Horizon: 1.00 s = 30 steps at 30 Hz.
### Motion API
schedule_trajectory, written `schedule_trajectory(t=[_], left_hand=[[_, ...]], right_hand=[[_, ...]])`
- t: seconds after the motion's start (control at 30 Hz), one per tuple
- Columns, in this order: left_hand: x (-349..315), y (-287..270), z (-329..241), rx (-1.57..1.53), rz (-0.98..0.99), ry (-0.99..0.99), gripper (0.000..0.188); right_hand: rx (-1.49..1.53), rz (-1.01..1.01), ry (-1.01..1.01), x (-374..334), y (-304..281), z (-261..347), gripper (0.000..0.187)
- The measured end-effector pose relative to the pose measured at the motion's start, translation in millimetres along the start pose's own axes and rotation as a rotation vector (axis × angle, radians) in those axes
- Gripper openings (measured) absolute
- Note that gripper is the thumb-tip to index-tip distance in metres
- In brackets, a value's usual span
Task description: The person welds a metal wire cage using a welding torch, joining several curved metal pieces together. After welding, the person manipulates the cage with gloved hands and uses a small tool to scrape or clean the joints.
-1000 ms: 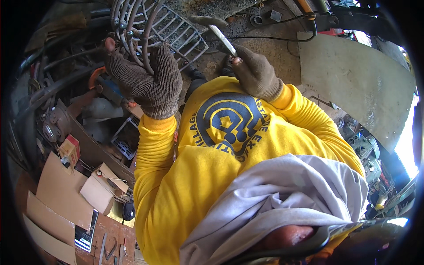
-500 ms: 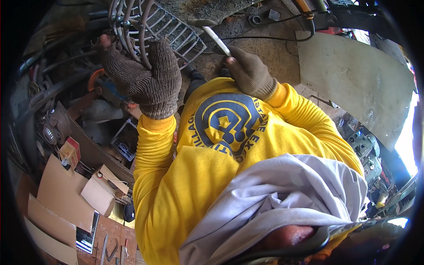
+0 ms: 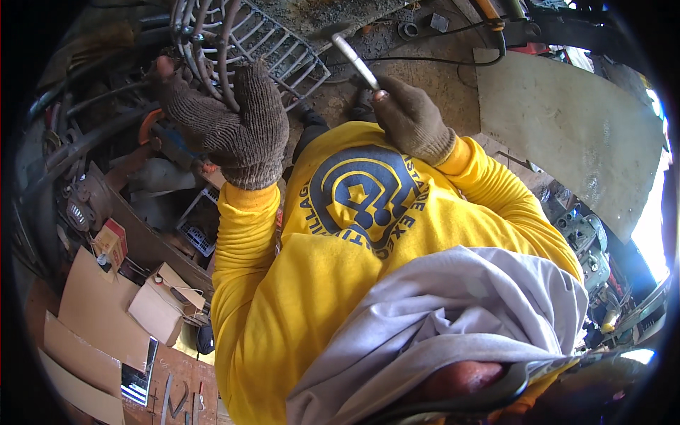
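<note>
My left hand (image 3: 230, 127), in a brown knitted glove with a bare fingertip showing, is closed around the bent rods of a metal rack (image 3: 287, 60). The rack has curved brown bars at its left and a ladder-like grid of grey rods to the right. My right hand (image 3: 414, 119), gloved the same way, grips a hammer by its pale metal handle (image 3: 354, 60). The handle points up and left toward the grid, and the hammer's head is blurred by motion. A gap lies between my right hand and the rack.
A large flat sheet (image 3: 567, 134) lies at the right. Black cable (image 3: 453, 62) crosses the floor beyond my right hand. An angle grinder with an orange guard (image 3: 150, 126) is left of my left wrist. Cardboard (image 3: 103, 308) and hand tools (image 3: 177, 400) lie lower left.
My right hand has shifted slightly right and down with the hammer, whose head was clearer and nearer the grid before. My left hand keeps its hold with almost no movement.
</note>
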State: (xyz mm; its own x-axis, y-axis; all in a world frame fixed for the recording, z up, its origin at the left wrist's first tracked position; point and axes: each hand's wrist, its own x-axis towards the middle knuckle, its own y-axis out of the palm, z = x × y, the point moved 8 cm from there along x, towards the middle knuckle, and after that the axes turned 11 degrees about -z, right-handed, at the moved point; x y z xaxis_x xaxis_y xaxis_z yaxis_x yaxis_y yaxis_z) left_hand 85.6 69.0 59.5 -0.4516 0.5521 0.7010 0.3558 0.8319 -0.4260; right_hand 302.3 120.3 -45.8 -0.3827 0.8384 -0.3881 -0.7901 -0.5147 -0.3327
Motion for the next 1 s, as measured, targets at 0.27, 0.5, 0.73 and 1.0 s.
schedule_trajectory(t=[0.27, 0.5, 0.73, 1.0], left_hand=[[-15.3, -1.1, 16.6, 0.029, -0.001, -0.108, 0.077], [-17.9, -4.0, 16.0, 0.039, -0.014, -0.103, 0.076], [-19.6, -9.1, 16.2, 0.059, -0.014, -0.098, 0.074], [-18.7, -7.9, 14.6, 0.038, 0.017, -0.089, 0.072]], right_hand=[[0.109, 0.011, 0.031, 3.6, 4.6, -3.4, 0.038], [0.03, 0.025, -0.094, 10.0, 8.5, -6.5, 0.037], [-0.122, 0.066, -0.098, 9.0, 8.0, -8.1, 0.037], [-0.065, 0.062, -0.15, 11.6, 5.4, -4.4, 0.037]])
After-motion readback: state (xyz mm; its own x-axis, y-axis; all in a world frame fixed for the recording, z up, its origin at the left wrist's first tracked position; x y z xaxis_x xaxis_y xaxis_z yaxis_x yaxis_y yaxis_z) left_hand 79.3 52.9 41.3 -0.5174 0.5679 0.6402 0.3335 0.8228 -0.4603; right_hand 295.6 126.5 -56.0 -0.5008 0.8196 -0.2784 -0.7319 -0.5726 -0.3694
